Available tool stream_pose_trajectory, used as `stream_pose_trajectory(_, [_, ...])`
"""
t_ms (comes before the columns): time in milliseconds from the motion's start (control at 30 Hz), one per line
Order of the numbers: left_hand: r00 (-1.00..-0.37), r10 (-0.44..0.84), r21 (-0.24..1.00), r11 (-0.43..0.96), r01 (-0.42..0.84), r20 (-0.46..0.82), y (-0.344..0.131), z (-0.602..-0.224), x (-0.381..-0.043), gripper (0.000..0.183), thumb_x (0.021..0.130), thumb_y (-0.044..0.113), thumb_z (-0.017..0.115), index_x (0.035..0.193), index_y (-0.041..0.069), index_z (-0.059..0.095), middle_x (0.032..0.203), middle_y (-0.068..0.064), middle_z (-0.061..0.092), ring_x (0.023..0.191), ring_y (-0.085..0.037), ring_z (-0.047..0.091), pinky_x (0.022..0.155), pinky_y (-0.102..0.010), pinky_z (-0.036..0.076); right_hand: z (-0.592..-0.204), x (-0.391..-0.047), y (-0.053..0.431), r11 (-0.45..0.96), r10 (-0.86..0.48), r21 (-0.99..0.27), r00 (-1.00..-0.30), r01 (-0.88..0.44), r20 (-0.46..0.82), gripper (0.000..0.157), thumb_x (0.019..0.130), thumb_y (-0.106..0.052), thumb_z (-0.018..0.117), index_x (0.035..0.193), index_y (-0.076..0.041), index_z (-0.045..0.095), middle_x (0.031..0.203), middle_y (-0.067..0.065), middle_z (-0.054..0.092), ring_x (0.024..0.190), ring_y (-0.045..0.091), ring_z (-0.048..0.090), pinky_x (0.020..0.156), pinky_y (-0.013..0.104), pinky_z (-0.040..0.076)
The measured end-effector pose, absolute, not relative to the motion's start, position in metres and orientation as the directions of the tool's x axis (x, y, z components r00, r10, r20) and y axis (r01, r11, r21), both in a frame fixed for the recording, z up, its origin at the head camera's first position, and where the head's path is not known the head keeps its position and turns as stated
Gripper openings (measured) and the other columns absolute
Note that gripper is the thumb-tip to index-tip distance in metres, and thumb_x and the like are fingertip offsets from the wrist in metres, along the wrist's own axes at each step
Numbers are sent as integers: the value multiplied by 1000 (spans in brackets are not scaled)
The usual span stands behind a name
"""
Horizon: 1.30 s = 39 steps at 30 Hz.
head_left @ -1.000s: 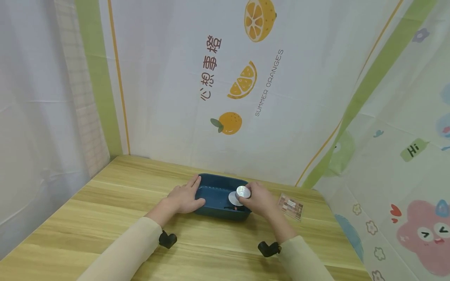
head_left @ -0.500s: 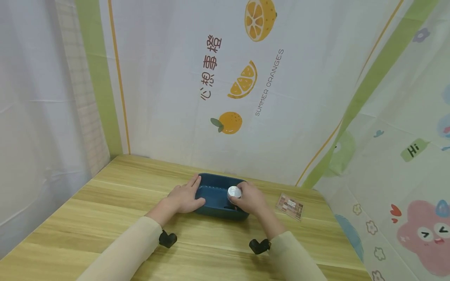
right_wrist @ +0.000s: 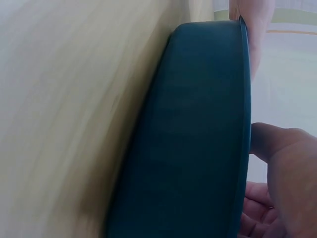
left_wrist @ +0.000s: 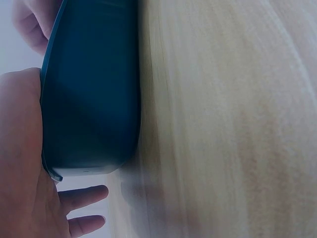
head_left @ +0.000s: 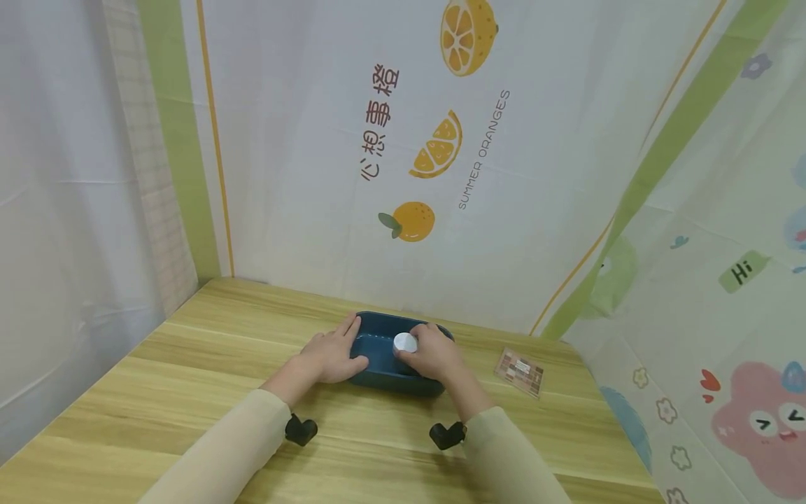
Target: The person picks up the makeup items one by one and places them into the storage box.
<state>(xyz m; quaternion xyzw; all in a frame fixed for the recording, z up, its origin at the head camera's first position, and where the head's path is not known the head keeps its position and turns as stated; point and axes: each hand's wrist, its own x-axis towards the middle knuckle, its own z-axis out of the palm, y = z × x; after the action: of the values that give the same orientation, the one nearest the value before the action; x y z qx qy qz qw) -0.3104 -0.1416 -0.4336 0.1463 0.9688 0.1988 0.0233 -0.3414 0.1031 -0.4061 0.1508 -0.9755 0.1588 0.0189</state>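
A dark blue rectangular basin (head_left: 390, 381) sits on the wooden table. My left hand (head_left: 327, 357) rests on its left end, fingers straight along the rim and thumb over the front edge; the left wrist view shows two fingers (left_wrist: 84, 198) reaching past the basin's end. Inside the basin, my right hand (head_left: 437, 353) grips a small round container with a pale flat top (head_left: 405, 342) between thumb and fingers. Its lower part is hidden by the hand and basin. In the right wrist view the basin wall (right_wrist: 188, 129) hides the container.
A flat palette-like square with brown and pink blocks (head_left: 520, 372) lies on the table (head_left: 252, 350) to the basin's right. White curtains (head_left: 302, 175) with orange prints hang behind and at both sides.
My right hand has moved left within the basin, carrying the round container. A white disc and a thin black item seen earlier in the basin are now hidden. My left hand stays put.
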Motion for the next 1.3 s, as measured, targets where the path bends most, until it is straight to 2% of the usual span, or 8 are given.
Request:
stream_pose_trajectory(267, [-953,301,390,875,287,27,-142,-433,-311,94,104,49,52,175,0,16,185,-19,13,159,-49,43,129,-69,32,-411,-346,87,908,-310,-264,-946,-324,94,61,95,-50,81,135,-5,72,130,15,70,101,26,67,96,49,61])
stream_pose_trajectory(967, [-956,291,395,874,281,37,-141,-437,-313,94,103,48,53,175,0,16,185,-19,14,158,-50,44,128,-69,33,-421,-358,66,925,-325,-207,-946,-319,5,54,96,-43,83,131,-4,75,122,13,72,101,25,68,98,49,61])
stream_pose_trajectory(1100, [-956,292,390,877,281,33,-141,-436,-313,95,103,47,54,175,0,16,185,-20,15,158,-50,44,127,-69,34,-429,-367,65,932,-323,-178,-946,-316,-11,54,95,-45,83,130,-5,76,120,11,73,98,23,67,95,47,62])
stream_pose_trajectory(1133, [-956,291,387,879,279,28,-140,-435,-313,95,103,48,54,176,0,16,185,-20,14,158,-50,44,127,-69,34,-438,-374,67,929,-334,-167,-942,-330,2,57,95,-51,82,131,-7,75,122,9,73,99,21,67,96,45,62])
stream_pose_trajectory(1300, [-957,289,382,882,277,27,-141,-437,-314,94,104,47,53,176,1,15,185,-19,14,159,-49,43,128,-69,33,-432,-370,63,929,-334,-171,-943,-327,-12,60,95,-50,83,134,-6,74,126,11,73,104,23,69,101,46,61])
